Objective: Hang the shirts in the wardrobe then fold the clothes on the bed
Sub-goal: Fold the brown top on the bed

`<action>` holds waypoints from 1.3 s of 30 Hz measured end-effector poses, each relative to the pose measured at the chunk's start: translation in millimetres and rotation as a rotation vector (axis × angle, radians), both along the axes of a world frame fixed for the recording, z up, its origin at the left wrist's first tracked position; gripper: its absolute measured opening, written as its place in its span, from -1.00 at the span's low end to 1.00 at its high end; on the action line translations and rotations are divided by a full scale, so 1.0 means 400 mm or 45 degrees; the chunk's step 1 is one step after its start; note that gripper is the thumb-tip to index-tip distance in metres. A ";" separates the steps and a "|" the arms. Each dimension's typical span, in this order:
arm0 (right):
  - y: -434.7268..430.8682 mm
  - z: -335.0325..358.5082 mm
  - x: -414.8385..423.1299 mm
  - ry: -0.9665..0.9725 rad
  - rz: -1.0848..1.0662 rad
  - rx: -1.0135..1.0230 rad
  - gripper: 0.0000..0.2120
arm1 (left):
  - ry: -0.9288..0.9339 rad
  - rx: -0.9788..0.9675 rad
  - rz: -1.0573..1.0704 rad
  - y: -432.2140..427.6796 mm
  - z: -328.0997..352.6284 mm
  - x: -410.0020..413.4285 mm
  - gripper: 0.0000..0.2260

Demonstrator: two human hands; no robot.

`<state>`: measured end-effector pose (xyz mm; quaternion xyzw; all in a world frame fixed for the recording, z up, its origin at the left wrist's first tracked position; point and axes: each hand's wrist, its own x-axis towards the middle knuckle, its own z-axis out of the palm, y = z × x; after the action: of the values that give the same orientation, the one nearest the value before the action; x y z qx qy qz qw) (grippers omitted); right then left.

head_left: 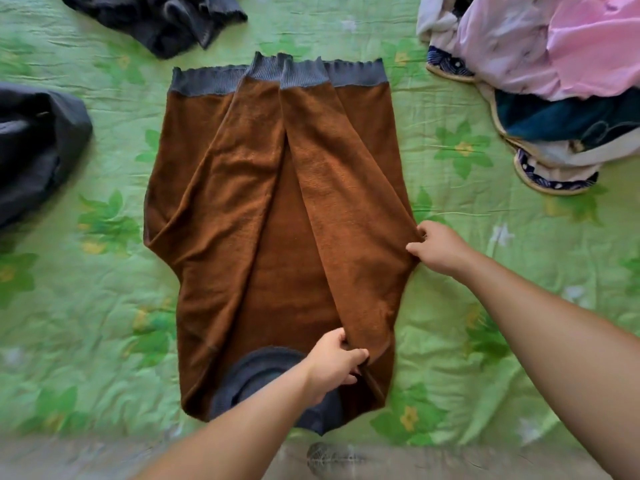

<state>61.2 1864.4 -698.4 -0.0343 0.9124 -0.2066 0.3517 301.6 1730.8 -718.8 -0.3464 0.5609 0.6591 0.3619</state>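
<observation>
A brown sweater with grey ribbed hem, cuffs and collar lies flat on the green floral bed sheet, its collar toward me. Both sleeves are folded in over the body, their cuffs reaching the hem at the far end. My left hand pinches the folded right sleeve's near end beside the grey collar. My right hand grips the sweater's right edge at the fold.
A dark grey garment lies crumpled at the top left and another dark one at the left edge. A heap of pink, white and navy clothes fills the top right. The bed's near edge runs along the bottom.
</observation>
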 end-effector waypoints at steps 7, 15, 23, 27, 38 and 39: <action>-0.050 -0.028 0.106 0.329 -0.170 0.100 -0.32 | 0.151 -0.476 -0.157 0.008 -0.014 0.000 -0.86; -0.048 -0.065 0.269 0.415 1.077 0.271 -0.24 | 0.777 -1.339 -0.531 -0.142 0.005 -0.029 -0.64; -0.216 0.003 0.168 0.608 0.885 0.297 -0.51 | 0.856 -1.723 -0.787 -0.436 0.001 -0.109 -0.56; -0.328 -0.021 0.094 0.529 0.852 0.251 -0.25 | 0.526 -1.784 -0.959 -0.598 -0.022 -0.190 -0.33; -0.343 -0.100 0.089 0.321 0.882 0.426 -0.22 | 0.394 -1.596 -1.284 -0.660 -0.079 -0.170 -0.33; -0.322 -0.102 0.120 0.356 0.864 0.414 -0.24 | 0.456 -1.630 -1.264 -0.643 -0.081 -0.131 -0.34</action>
<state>109.4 1735.8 -739.4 -0.3053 0.9091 0.0749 0.2733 249.3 1473.4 -751.0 -0.0873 0.9644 0.0212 0.2487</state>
